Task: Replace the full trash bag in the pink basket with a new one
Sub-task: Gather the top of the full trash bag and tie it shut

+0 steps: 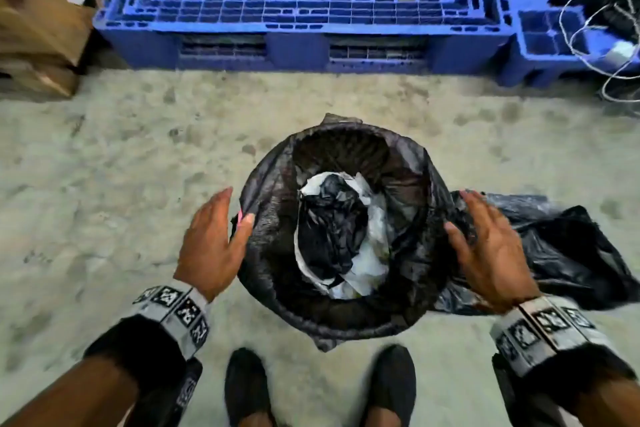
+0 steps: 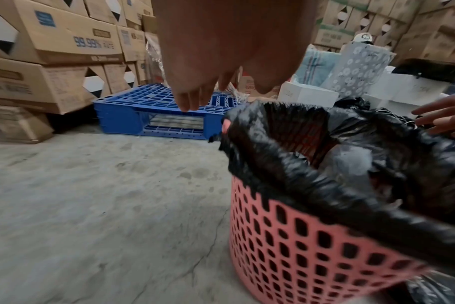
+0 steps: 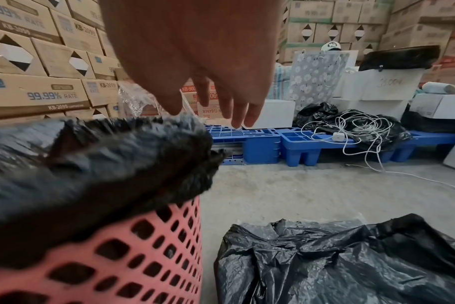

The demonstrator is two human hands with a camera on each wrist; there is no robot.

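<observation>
The pink basket [image 2: 312, 246] stands on the floor in front of my feet, lined with a black trash bag [image 1: 273, 246] folded over its rim. Crumpled white and black trash [image 1: 346, 232] fills the inside. My left hand [image 1: 221, 229] is at the left rim with straight fingers, its thumb tip against the bag's edge. My right hand [image 1: 481, 239] hovers at the right rim, fingers spread and straight, holding nothing. A second black bag [image 1: 561, 246] lies flat on the floor just right of the basket, also seen in the right wrist view [image 3: 338, 263].
A blue plastic pallet [image 1: 294, 10] lies on the floor beyond the basket. Stacked cardboard boxes [image 2: 52, 51] stand at the left and back. White cables [image 3: 351, 131] and a charger lie on a second blue pallet at the right. Bare concrete floor [image 1: 104, 184] surrounds the basket.
</observation>
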